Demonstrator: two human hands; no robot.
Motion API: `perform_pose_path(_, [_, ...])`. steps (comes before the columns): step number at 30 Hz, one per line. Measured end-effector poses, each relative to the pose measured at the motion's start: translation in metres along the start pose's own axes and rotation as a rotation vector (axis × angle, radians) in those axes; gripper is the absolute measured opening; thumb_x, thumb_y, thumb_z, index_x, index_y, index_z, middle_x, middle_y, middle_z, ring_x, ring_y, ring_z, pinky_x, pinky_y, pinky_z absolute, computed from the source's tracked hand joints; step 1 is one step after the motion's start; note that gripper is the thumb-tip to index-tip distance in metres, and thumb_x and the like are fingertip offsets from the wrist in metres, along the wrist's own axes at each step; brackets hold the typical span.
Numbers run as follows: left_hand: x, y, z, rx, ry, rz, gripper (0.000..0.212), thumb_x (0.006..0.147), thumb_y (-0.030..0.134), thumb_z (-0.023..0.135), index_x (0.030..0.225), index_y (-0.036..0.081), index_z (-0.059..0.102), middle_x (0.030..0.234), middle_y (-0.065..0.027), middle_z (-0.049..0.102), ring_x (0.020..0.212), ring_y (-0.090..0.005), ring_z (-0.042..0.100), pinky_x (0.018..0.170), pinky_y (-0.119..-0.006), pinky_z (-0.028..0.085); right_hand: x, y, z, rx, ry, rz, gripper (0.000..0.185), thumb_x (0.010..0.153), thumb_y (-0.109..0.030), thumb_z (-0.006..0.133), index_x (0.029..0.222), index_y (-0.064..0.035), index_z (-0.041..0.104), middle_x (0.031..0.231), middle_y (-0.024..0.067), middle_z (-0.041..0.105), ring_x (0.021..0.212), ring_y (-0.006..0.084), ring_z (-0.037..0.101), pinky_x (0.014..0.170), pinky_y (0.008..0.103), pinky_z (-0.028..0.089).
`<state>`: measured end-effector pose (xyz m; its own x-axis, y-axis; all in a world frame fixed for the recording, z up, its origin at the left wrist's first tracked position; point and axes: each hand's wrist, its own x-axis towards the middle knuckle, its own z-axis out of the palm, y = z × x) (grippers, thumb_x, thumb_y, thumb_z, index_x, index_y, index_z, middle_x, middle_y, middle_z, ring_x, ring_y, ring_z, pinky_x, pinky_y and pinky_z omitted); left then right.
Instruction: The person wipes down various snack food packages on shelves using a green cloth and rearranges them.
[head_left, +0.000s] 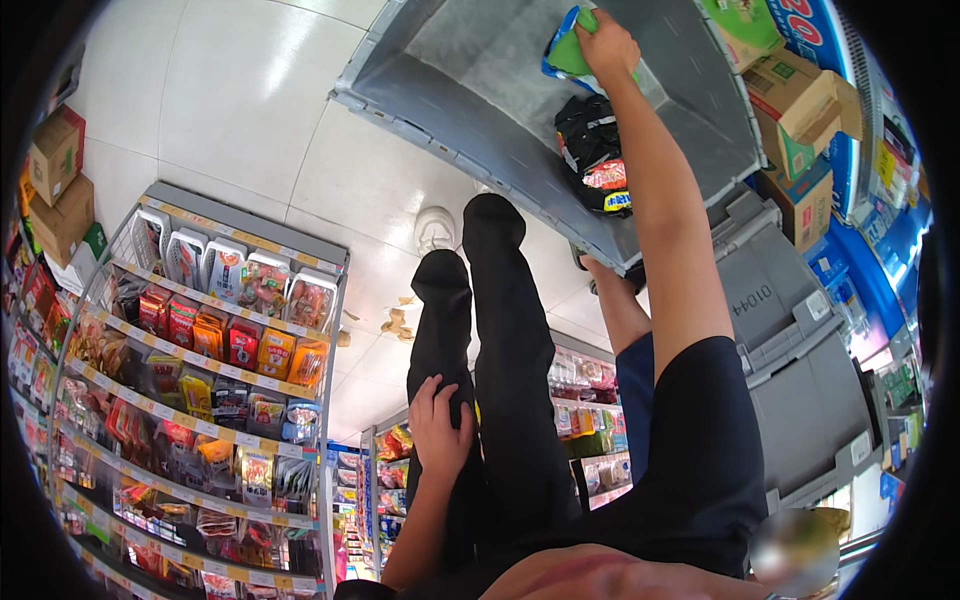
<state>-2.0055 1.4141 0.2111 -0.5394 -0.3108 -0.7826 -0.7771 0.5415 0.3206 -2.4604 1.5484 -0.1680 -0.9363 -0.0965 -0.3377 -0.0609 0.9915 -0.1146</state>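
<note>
My right hand (611, 49) reaches into a large grey plastic crate (465, 105), its fingers closed on a green and blue snack bag (568, 49). That bag is over the crate's floor; I cannot tell whether it touches it. Nearer to me in the same crate lies a black packaged bag (589, 142) with red and yellow print, partly hidden by my forearm. My left hand (439, 427) rests on the black trouser leg (442, 330), holding nothing, with its fingers somewhat apart.
A wire shelf rack (225, 367) full of packaged snacks stands at left. Lidded grey crates (780, 300) are stacked at right, beside open cardboard boxes (802, 97). Another person's leg (619, 300) shows behind my right arm. Torn brown scraps (397, 324) lie on the tiles.
</note>
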Motion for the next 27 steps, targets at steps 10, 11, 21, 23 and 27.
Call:
perform_pose_path(10, [-0.026,-0.027,-0.02,-0.578,0.066,-0.086,0.024,0.093,0.007,0.054,0.115,0.0,0.056,0.119,-0.0144,0.058,0.111,-0.024,0.057,0.098,-0.033,0.043,-0.221,-0.054,-0.255,0.956,0.183,0.077,0.021,0.087,-0.019,0.069,0.099,-0.0034,0.062,0.085,0.0077,0.062,0.079,0.0136,0.055,0.075,0.0283,0.046])
perform_pose_path(11, [-0.026,-0.021,-0.029,-0.821,0.049,-0.136,0.022,0.096,0.009,0.053,0.115,-0.001,0.056,0.118,-0.0124,0.059,0.109,-0.0192,0.057,0.097,-0.031,0.044,-0.253,-0.059,-0.284,1.012,0.207,0.047,0.019,0.087,-0.016,0.069,0.098,-0.0036,0.062,0.085,0.0062,0.061,0.08,0.0127,0.055,0.076,0.0276,0.046])
perform_pose_path(21, [-0.077,0.104,-0.201,-1.306,-0.134,0.361,0.049,0.097,0.038,0.049,0.13,0.002,0.049,0.128,-0.0136,0.056,0.12,-0.0242,0.053,0.099,-0.039,0.042,-0.518,-0.05,-0.566,1.9,-0.25,-0.116,0.025,0.073,-0.019,0.068,0.088,-0.001,0.058,0.09,0.0103,0.058,0.085,0.0177,0.055,0.076,0.0294,0.043])
perform_pose_path(23, [-0.106,0.13,-0.244,-1.133,-0.329,0.635,0.058,0.095,0.047,0.049,0.13,0.0,0.05,0.132,-0.0152,0.054,0.125,-0.0237,0.05,0.104,-0.04,0.039,-0.561,-0.055,-0.605,2.1,-0.306,-0.298,0.024,0.071,-0.02,0.067,0.082,-0.0012,0.056,0.08,0.0098,0.054,0.077,0.0179,0.051,0.069,0.0298,0.041])
perform_pose_path(27, [-0.194,0.181,-0.33,-0.584,-1.022,1.126,0.09,0.073,0.066,0.064,0.129,-0.002,0.05,0.129,-0.0166,0.056,0.122,-0.0261,0.053,0.104,-0.04,0.039,-0.642,-0.063,-0.655,2.204,-0.3,-0.329,0.023,0.07,-0.019,0.067,0.076,-0.0018,0.054,0.073,0.0068,0.049,0.071,0.0165,0.047,0.064,0.0292,0.038])
